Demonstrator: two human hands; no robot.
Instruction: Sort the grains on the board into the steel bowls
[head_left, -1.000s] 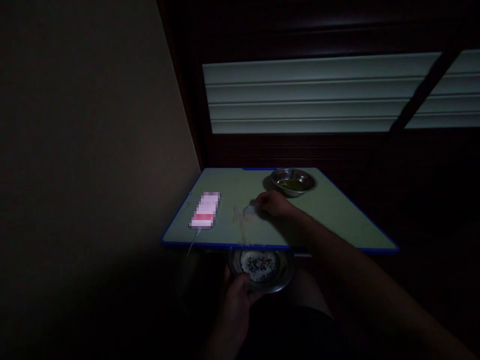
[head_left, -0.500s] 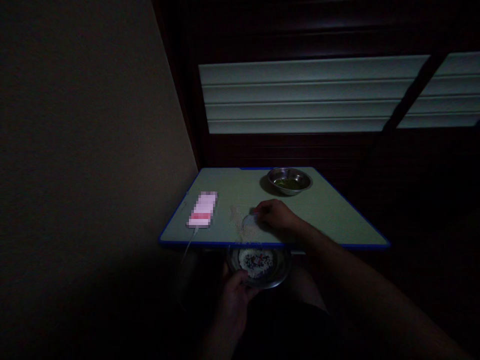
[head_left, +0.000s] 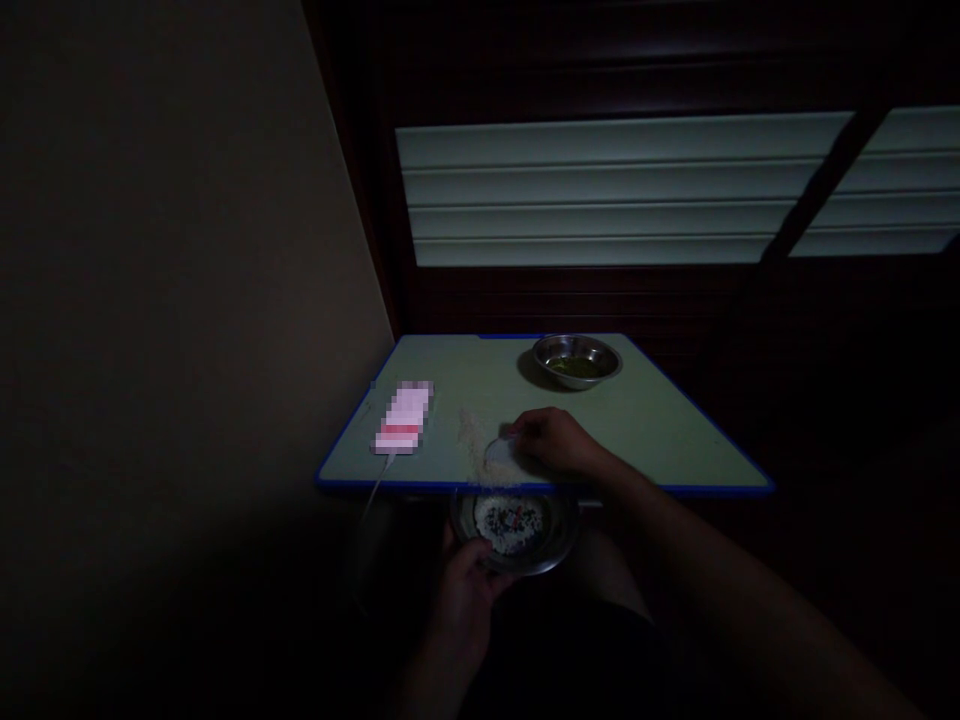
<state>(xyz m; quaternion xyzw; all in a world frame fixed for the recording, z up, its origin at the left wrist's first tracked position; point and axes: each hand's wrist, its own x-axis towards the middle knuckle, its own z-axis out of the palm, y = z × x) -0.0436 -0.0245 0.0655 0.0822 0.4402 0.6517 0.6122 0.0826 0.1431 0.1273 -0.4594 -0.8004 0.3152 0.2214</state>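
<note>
My left hand [head_left: 469,585] grips the near left rim of a metal bowl [head_left: 556,552], thumb over the edge. The bowl sits just under the table's front edge and holds white grains [head_left: 491,520] mixed with dark bits and a little red. Above it, my right hand [head_left: 556,440] pinches a thin, pale, rounded piece [head_left: 501,452], held against the tabletop. It is too dark to tell what kind of thing it is. Pale loose grains [head_left: 472,440] lie to its left and in front of it, reaching the table edge over the bowl.
On the pale table [head_left: 660,430] with a blue rim, a second metal bowl [head_left: 577,380] with greenish contents stands at the back right. A lit phone [head_left: 405,415] lies at the left, its white cable [head_left: 379,480] hanging over the front edge. A wall [head_left: 225,250] rises on the left.
My right hand and the pale piece have shifted very slightly down towards the table's front edge. My left hand still grips the bowl in nearly the same place.
</note>
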